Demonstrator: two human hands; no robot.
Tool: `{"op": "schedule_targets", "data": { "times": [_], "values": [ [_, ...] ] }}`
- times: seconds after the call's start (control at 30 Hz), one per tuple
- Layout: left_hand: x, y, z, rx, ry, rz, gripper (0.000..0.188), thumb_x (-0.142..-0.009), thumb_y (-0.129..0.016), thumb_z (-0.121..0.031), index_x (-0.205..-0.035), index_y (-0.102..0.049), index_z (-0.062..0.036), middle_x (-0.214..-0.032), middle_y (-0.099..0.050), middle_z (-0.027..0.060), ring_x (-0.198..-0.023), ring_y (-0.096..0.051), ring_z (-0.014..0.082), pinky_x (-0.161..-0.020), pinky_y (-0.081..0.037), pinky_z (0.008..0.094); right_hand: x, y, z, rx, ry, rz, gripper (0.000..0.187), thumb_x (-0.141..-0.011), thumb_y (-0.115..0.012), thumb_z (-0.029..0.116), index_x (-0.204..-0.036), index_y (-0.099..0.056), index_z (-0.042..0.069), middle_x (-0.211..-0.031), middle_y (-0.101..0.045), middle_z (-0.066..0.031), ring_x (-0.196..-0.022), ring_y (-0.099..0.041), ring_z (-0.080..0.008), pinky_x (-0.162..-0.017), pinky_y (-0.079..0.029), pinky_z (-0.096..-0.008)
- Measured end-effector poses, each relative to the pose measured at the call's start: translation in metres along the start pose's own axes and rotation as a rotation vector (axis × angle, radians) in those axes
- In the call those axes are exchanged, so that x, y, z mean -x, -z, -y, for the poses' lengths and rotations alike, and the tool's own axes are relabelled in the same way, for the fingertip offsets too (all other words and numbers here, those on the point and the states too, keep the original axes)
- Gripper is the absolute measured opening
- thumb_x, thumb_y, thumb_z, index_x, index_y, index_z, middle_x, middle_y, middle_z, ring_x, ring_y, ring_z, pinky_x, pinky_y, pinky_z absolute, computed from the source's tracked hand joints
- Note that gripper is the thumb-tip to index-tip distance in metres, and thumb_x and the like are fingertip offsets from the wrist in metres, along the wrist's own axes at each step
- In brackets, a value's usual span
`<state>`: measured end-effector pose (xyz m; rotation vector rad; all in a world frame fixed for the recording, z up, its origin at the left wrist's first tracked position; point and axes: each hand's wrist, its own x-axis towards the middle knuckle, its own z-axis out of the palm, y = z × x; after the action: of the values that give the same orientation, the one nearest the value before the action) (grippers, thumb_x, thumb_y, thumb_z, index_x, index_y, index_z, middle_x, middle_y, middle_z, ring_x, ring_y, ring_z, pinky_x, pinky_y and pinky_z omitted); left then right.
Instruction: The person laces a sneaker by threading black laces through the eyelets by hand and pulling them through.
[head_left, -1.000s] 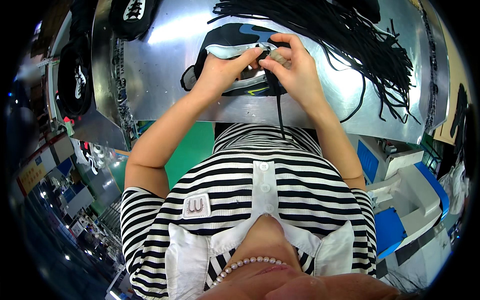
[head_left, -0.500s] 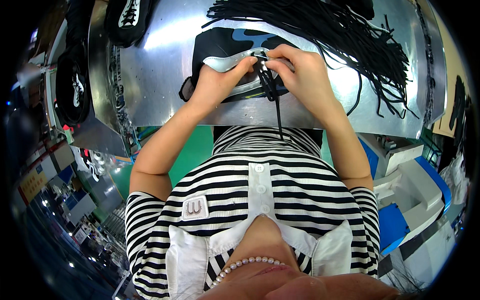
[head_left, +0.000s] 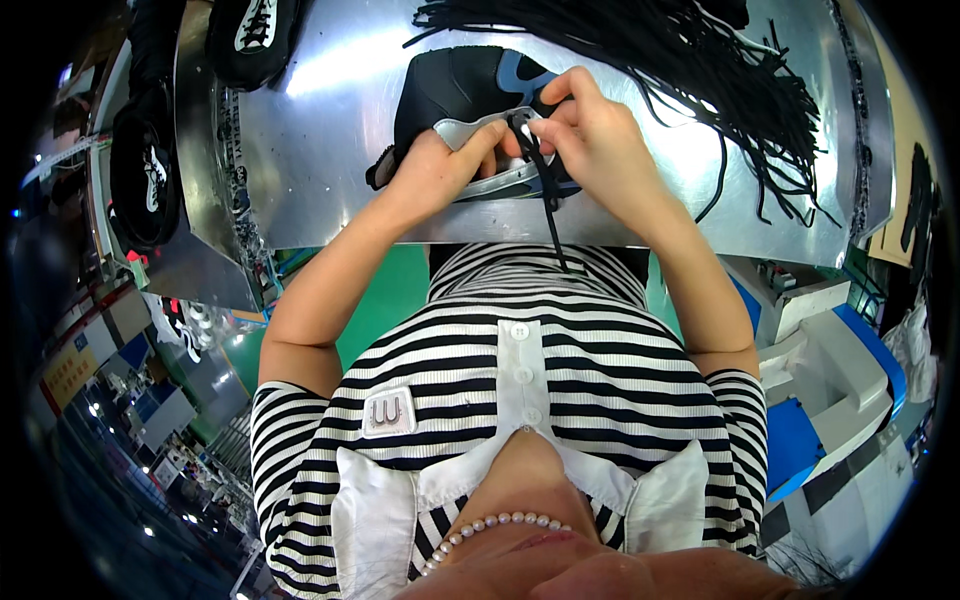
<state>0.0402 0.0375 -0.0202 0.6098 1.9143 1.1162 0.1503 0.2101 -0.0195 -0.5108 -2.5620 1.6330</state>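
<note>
- Gripping the black shoe upper (head_left: pixel 450 85) in the head view, the left hand (head_left: pixel 440 165) has its thumb over the pale grey edge of the opening and its fingers reaching inside.
- At the other side of that opening, the right hand (head_left: pixel 595 135) brings thumb and fingertips close together beside the eyelet edge; whether they pinch the lace or the upper itself is too small to tell.
- The upper lies on its side on the metal worktop (head_left: pixel 330 160), near the edge closest to the person, with a blue patch on its far side.
- A black shoelace (head_left: pixel 549 190) runs from the eyelet edge between the two hands, across the opening and down past the worktop's edge, over the striped shirt (head_left: pixel 620 365).
- Beyond the right hand, a heap of loose black laces (head_left: pixel 690 85) spreads over the worktop's far right part.
- At the upper left stands a black sneaker (head_left: pixel 256 35) with white at its lacing; a second black shoe (head_left: pixel 145 175) sits farther left.
- A grey and blue machine (head_left: pixel 835 370) stands right of the person.
</note>
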Motion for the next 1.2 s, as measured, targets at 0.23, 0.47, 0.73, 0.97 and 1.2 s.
{"op": "schedule_targets", "data": {
  "times": [0.23,0.47,0.73,0.97,1.2],
  "values": [
    [0.003,-0.004,-0.001,0.024,0.010,-0.028,0.032,-0.101,-0.052,-0.028,-0.087,-0.070,-0.0044,-0.062,-0.057,-0.0018,-0.059,-0.049,0.0057,-0.058,-0.040,0.0241,0.000,-0.017,-0.005,0.196,0.284,-0.118,0.014,-0.091,-0.063,0.011,-0.095,-0.053,0.002,-0.069,-0.065,-0.0149,-0.064,-0.065,-0.0334,-0.059,-0.050,-0.0414],
    [0.000,-0.009,-0.001,0.176,-0.017,0.018,0.038,-0.101,-0.048,-0.028,-0.085,-0.069,-0.0007,-0.067,-0.059,0.0005,-0.071,-0.055,0.0092,-0.077,-0.044,0.0254,0.004,0.003,-0.010,-0.026,0.128,-0.030,0.009,-0.093,-0.062,0.009,-0.094,-0.060,0.000,-0.071,-0.065,-0.0083,-0.064,-0.064,-0.0170,-0.059,-0.050,-0.0284],
    [0.011,-0.024,0.002,-0.041,-0.003,0.014,0.037,-0.102,-0.050,-0.031,-0.085,-0.068,-0.0029,-0.066,-0.060,0.0013,-0.063,-0.055,0.0094,-0.063,-0.044,0.0246,0.009,-0.015,-0.008,0.259,0.220,-0.070,0.017,-0.090,-0.063,0.015,-0.097,-0.054,0.002,-0.071,-0.066,-0.0177,-0.068,-0.068,-0.0362,-0.062,-0.053,-0.0449],
    [-0.016,0.003,-0.019,0.229,0.181,0.129,0.026,-0.094,-0.060,-0.022,-0.075,-0.063,-0.0043,-0.065,-0.056,-0.0009,-0.061,-0.048,0.0068,-0.060,-0.040,0.0234,-0.012,0.023,-0.025,-0.121,0.071,-0.080,0.024,-0.097,-0.059,0.019,-0.115,-0.059,0.004,-0.075,-0.063,-0.0053,-0.066,-0.059,-0.0120,-0.061,-0.046,-0.0270],
    [-0.022,-0.006,-0.015,0.142,0.047,-0.131,0.029,-0.083,-0.078,-0.011,-0.109,-0.069,-0.0018,-0.099,-0.071,0.0033,-0.088,-0.062,0.0104,-0.080,-0.051,0.0269,-0.024,-0.012,-0.026,-0.168,0.046,-0.096,0.022,-0.099,-0.051,0.018,-0.115,-0.050,0.003,-0.090,-0.069,-0.0146,-0.088,-0.067,-0.0336,-0.081,-0.050,-0.0424]
  ]
}}
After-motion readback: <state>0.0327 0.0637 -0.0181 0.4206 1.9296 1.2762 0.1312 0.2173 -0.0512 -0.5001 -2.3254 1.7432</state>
